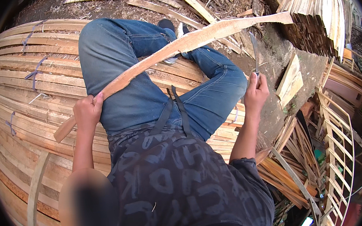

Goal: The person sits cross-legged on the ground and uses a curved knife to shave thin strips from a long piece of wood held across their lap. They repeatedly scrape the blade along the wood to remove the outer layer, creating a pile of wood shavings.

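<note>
Across my lap lies a long, slightly curved strip of pale wood [183,43], its edge uneven and wider past the middle. My left hand [88,113] is closed around it close to its lower-left end. The far end reaches out to the upper right, past my knee. In my right hand [255,90], held up beside my right knee, is a knife [254,50] with a narrow blade pointing up. The blade stands apart from the wood, below its far end. Most of the knife's handle is hidden in my fingers.
I sit on bundled wooden slats [36,82] tied with purple string [34,74]. Shavings and offcuts [163,12] litter the ground ahead. A tall stack of thin boards [316,10] stands at the far right. Nearer are a flat offcut [289,80], loose sticks [287,177] and a slatted wooden frame [339,155].
</note>
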`<state>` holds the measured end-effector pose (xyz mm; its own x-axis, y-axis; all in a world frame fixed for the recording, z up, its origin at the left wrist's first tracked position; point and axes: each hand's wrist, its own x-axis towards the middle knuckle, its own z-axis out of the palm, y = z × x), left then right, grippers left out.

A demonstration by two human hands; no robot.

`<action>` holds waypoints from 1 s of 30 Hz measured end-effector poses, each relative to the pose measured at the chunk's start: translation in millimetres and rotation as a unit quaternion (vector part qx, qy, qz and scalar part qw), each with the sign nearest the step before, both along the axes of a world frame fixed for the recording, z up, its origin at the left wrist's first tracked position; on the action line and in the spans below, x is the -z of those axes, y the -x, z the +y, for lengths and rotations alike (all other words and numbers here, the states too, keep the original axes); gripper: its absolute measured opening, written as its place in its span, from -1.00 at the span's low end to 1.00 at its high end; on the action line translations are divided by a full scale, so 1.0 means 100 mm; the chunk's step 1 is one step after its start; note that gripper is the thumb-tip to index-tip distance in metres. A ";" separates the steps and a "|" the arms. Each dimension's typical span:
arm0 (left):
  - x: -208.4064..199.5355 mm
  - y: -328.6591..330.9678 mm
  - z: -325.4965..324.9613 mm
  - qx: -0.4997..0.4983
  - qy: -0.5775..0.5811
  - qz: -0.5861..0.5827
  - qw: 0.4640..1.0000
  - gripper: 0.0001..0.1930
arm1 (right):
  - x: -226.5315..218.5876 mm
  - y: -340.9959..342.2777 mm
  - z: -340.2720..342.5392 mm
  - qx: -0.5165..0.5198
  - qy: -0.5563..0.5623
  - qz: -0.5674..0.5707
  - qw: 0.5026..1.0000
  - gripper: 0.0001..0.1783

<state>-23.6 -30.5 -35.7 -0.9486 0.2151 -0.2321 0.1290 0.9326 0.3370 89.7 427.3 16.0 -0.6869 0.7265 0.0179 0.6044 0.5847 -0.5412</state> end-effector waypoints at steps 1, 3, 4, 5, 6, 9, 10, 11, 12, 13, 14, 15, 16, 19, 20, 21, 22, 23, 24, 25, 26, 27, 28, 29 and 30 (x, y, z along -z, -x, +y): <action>-0.02 0.00 0.01 -0.001 0.014 0.003 1.000 -0.34 | -0.06 0.09 -0.24 -0.037 0.015 -0.002 0.999 -0.73; 0.02 -0.03 -0.02 0.000 0.014 0.004 1.000 -0.35 | -0.02 0.19 -0.57 -0.109 0.016 -0.031 0.993 -0.74; 0.03 -0.01 -0.04 0.000 0.014 0.006 1.000 -0.35 | 0.05 0.23 -0.63 -0.145 0.001 -0.057 0.988 -0.73; 0.03 0.00 -0.04 0.005 0.014 0.008 1.000 -0.35 | 0.13 0.25 -0.62 -0.131 -0.006 -0.067 0.989 -0.71; 0.00 -0.01 -0.04 0.004 0.016 0.010 1.000 -0.36 | 0.18 0.28 -0.56 -0.137 -0.031 -0.074 0.987 -0.71; -0.04 0.00 -0.01 0.005 0.016 0.012 1.000 -0.37 | 0.26 0.30 -0.35 -0.159 -0.122 -0.076 0.977 -0.70; -0.04 0.01 0.00 0.005 0.014 0.012 1.000 -0.37 | 0.28 0.28 -0.34 -0.156 -0.124 -0.073 0.977 -0.70; -0.04 0.01 0.01 0.006 0.014 0.013 1.000 -0.37 | 0.28 0.24 -0.34 -0.154 -0.126 -0.071 0.978 -0.70; -0.03 0.01 0.00 0.011 0.016 0.014 1.000 -0.37 | 0.28 0.22 -0.36 -0.149 -0.126 -0.069 0.978 -0.69; -0.02 0.01 0.00 0.015 0.018 0.014 1.000 -0.37 | 0.28 0.24 -0.37 -0.143 -0.118 -0.070 0.980 -0.69; -0.02 0.01 0.02 0.008 0.021 0.024 0.999 -0.37 | 0.27 0.28 -0.39 -0.136 -0.109 -0.072 0.982 -0.69; -0.03 0.00 0.05 0.004 0.022 0.031 0.999 -0.37 | 0.24 0.29 -0.43 -0.127 -0.102 -0.075 0.984 -0.68; -0.03 -0.01 0.07 0.000 0.023 0.039 0.999 -0.37 | 0.21 0.32 -0.48 -0.138 -0.091 -0.072 0.984 -0.68; 0.00 -0.03 0.02 0.001 0.034 0.031 0.999 -0.37 | 0.16 0.45 -0.67 -0.164 -0.076 -0.059 0.982 -0.67; 0.00 -0.03 0.02 0.003 0.034 0.032 0.999 -0.36 | 0.19 0.46 -0.59 -0.159 -0.092 -0.069 0.981 -0.66; -0.03 -0.04 0.03 0.000 0.035 0.032 0.999 -0.36 | 0.23 0.46 -0.44 -0.159 -0.108 -0.079 0.978 -0.65; -0.05 -0.03 0.04 -0.004 0.035 0.035 0.999 -0.35 | 0.28 0.46 -0.35 -0.159 -0.125 -0.086 0.976 -0.64; -0.06 -0.02 0.06 -0.006 0.027 0.023 0.999 -0.34 | 0.34 0.41 -0.36 -0.158 -0.142 -0.091 0.973 -0.63; -0.07 0.00 0.07 -0.010 0.021 0.012 1.000 -0.34 | 0.38 0.37 -0.38 -0.149 -0.144 -0.080 0.975 -0.63; -0.06 0.02 0.07 -0.014 0.016 0.000 1.000 -0.33 | 0.41 0.34 -0.41 -0.140 -0.146 -0.068 0.977 -0.63; -0.05 0.04 0.07 -0.018 0.013 0.005 1.000 -0.32 | 0.43 0.33 -0.43 -0.131 -0.147 -0.057 0.979 -0.63; -0.03 0.04 0.07 -0.018 0.011 0.006 1.000 -0.32 | 0.40 0.33 -0.50 -0.124 -0.150 -0.049 0.980 -0.61; -0.02 0.02 0.07 -0.017 0.008 0.007 1.000 -0.31 | 0.39 0.34 -0.49 -0.129 -0.154 -0.040 0.979 -0.60; -0.04 0.00 0.07 -0.019 0.020 0.000 1.000 -0.30 | 0.39 0.35 -0.45 -0.133 -0.157 -0.031 0.978 -0.60; -0.08 -0.01 0.08 -0.015 0.030 -0.010 0.999 -0.30 | 0.38 0.34 -0.39 -0.134 -0.162 -0.026 0.977 -0.59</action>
<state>-22.9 -22.8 -27.5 -0.9493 0.1718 -0.2633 0.0940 0.9543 0.2836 55.8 388.4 -21.7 -0.8574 0.4833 0.1768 0.4286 0.8608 -0.2745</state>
